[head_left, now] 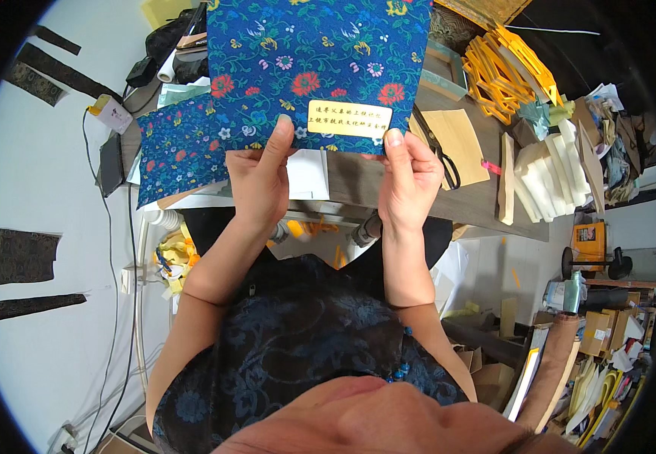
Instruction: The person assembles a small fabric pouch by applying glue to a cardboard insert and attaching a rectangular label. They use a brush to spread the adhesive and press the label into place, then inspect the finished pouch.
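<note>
A stiff panel covered in blue floral brocade [316, 53] is held up over the workbench, with a pale yellow label [349, 118] stuck near its lower edge. My left hand [258, 178] grips the panel's bottom edge, thumb lying up on the fabric just left of the label. My right hand [407, 178] grips the same edge, thumb touching the label's right end. A second piece of the same blue floral cloth [176, 147] lies on the bench to the left, partly under the panel.
The brown workbench [464, 200] carries a tan folder [460, 140], a stack of white foam blocks [543, 174] and yellow wooden frames [502, 68]. Dark fabric strips [10, 253] lie on the white floor at left. Cardboard and papers [607, 340] crowd the lower right.
</note>
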Demonstrator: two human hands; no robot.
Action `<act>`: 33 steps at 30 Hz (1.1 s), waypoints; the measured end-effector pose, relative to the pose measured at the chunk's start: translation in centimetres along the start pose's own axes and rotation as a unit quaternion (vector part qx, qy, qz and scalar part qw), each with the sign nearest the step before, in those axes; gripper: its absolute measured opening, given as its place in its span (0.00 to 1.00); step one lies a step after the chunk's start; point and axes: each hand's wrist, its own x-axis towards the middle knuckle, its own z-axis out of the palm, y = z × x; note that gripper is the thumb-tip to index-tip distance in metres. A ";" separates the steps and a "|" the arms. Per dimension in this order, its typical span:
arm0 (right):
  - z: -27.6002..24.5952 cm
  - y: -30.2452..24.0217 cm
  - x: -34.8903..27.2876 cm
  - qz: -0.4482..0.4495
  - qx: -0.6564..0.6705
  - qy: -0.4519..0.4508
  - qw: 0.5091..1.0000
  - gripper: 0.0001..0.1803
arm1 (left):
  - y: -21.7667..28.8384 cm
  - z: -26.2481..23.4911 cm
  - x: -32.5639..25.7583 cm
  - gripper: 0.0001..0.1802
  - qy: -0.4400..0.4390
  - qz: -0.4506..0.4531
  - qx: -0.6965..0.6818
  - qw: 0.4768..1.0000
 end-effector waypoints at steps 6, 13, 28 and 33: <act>0.1 0.1 -0.1 -0.006 -0.001 0.005 1.000 0.10 | 0.2 0.1 -0.1 0.09 -0.015 0.009 -0.005 1.000; -0.7 0.5 0.2 -0.026 -0.013 -0.002 1.000 0.10 | 0.3 -0.1 0.1 0.07 -0.026 -0.005 -0.019 0.999; -0.6 0.3 0.1 -0.017 -0.031 -0.004 0.999 0.11 | 0.4 0.6 -0.3 0.07 -0.006 0.003 -0.034 0.999; -0.3 0.1 0.1 -0.016 -0.018 -0.001 1.000 0.10 | 0.4 0.1 -0.4 0.11 -0.024 0.000 -0.021 0.999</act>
